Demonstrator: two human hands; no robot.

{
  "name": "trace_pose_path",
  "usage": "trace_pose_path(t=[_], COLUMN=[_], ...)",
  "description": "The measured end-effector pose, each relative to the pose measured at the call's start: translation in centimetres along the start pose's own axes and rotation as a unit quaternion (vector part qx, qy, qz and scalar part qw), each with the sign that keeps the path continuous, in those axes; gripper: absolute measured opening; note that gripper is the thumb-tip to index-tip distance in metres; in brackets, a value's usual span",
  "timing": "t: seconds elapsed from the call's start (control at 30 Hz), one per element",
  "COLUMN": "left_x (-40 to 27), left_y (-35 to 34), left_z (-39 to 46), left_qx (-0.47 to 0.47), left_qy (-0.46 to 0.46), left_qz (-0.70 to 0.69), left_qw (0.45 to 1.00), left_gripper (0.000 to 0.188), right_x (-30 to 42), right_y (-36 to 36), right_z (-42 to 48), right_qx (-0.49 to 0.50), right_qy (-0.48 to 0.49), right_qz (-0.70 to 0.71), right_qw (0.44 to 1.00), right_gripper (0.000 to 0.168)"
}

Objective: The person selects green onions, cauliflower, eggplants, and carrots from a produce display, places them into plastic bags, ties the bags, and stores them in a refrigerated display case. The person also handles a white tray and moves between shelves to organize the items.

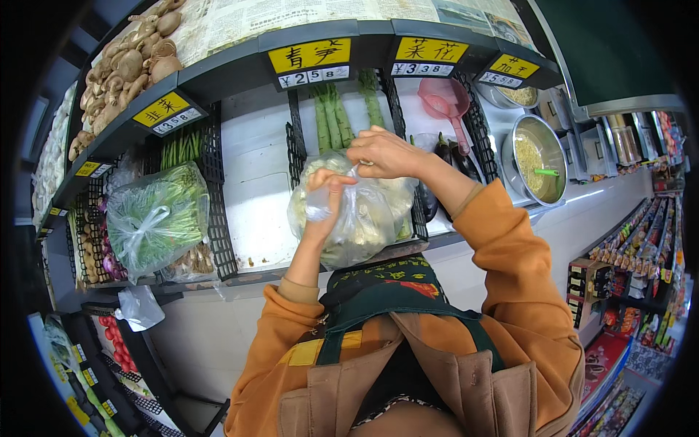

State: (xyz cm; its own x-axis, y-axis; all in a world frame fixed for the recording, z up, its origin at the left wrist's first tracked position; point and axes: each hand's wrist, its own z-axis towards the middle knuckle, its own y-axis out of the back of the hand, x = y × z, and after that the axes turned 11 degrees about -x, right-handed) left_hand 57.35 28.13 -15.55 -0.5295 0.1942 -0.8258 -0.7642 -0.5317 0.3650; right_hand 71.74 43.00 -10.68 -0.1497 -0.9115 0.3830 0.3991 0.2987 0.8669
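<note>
A clear plastic bag of cauliflower rests at the shelf's front, below green stems of celtuce. My left hand is at the gathered top of the bag, thumb raised and plastic film around its fingers. Just up and to the right, my right hand pinches the twisted neck of the same bag. Purple eggplants lie to the right of it, partly behind my right forearm. A knotted bag of leafy greens lies farther left.
Black plastic dividers split the shelf. A pink plastic strainer and a steel bowl of pale shreds stand right. Mushrooms lie on the upper shelf, whose front edge bears yellow price signs. An empty plastic bag hangs lower left.
</note>
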Motion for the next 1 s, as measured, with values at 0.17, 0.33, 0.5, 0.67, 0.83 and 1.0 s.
trace_pose_path(t=[0.17,0.33,0.5,0.67,0.83,1.0], left_x=[2.5,-4.6,-11.2,-12.7,-4.0,-3.7], left_y=[2.1,5.6,-4.5,-19.3,-27.5,-30.9], left_z=[-5.9,-7.0,-9.4,-15.4,-19.7,-17.8], left_qx=[0.037,-0.005,-0.152,0.049,-0.007,-0.231], left_qy=[0.034,0.054,0.145,0.295,0.599,0.628], left_qz=[0.177,0.102,-0.023,-0.056,-0.161,-0.243], left_qw=[0.983,0.993,0.977,0.953,0.785,0.702], left_gripper=[0.014,0.05,0.031,0.031,0.05,0.065], right_x=[-2.4,-0.2,-3.1,-3.3,-4.2,-5.4], right_y=[-3.2,-2.5,-3.0,-2.7,-2.3,-4.8], right_z=[-2.9,-12.4,-31.0,-40.8,-38.2,-33.4], right_qx=[0.002,-0.222,-0.337,-0.268,-0.153,-0.147], right_qy=[0.04,-0.107,-0.384,-0.514,-0.426,-0.348], right_qz=[-0.08,0.028,0.005,0.082,0.16,0.034], right_qw=[0.996,0.969,0.86,0.811,0.877,0.925], right_gripper=[0.017,0.033,0.026,0.027,0.036,0.073])
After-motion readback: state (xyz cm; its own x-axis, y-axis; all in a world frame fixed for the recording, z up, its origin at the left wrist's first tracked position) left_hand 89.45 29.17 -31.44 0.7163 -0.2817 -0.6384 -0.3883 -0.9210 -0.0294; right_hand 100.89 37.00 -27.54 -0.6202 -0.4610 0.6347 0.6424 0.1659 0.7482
